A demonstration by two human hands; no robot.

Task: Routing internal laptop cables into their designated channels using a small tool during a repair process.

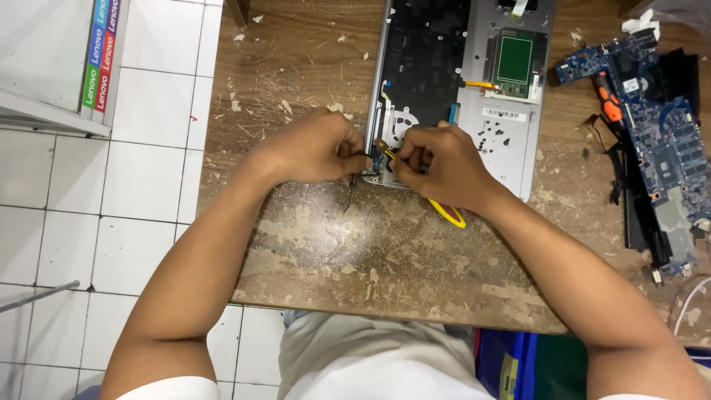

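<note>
**Wooden worktop, open laptop shell, and a small board under the screwdriver**

Wood, scarred and flecked with pale paint, makes up the worktop (pixel 385 244) we lean over, its near edge just above our lap. Toward the far edge lies the silver laptop shell (pixel 474 89), inner side up, showing the black back of the keyboard and a green touchpad board. Its near-left corner is where we work. Well apart from it, by the right edge, rests the blue mainboard (pixel 659 141) on a black panel, with an orange-handled tool beside it.

Our left hand (pixel 311 148) is clenched, fingertips pinching a small blue daughterboard (pixel 375 159) at that near-left corner of the shell; a thin dark cable (pixel 349 194) hangs from it over the bare wood. Our right hand (pixel 444 167) grips a yellow-handled screwdriver (pixel 448 212), the handle end poking out below the palm and the tip resting at the little board, right beside the left fingertips.

We judge the step in hand to be freeing or fixing this small board at the shell's corner; we cannot tell which. The next move would call for a steady pinch from the left hand while the right keeps the tip seated and turns without slipping onto the cable.
</note>
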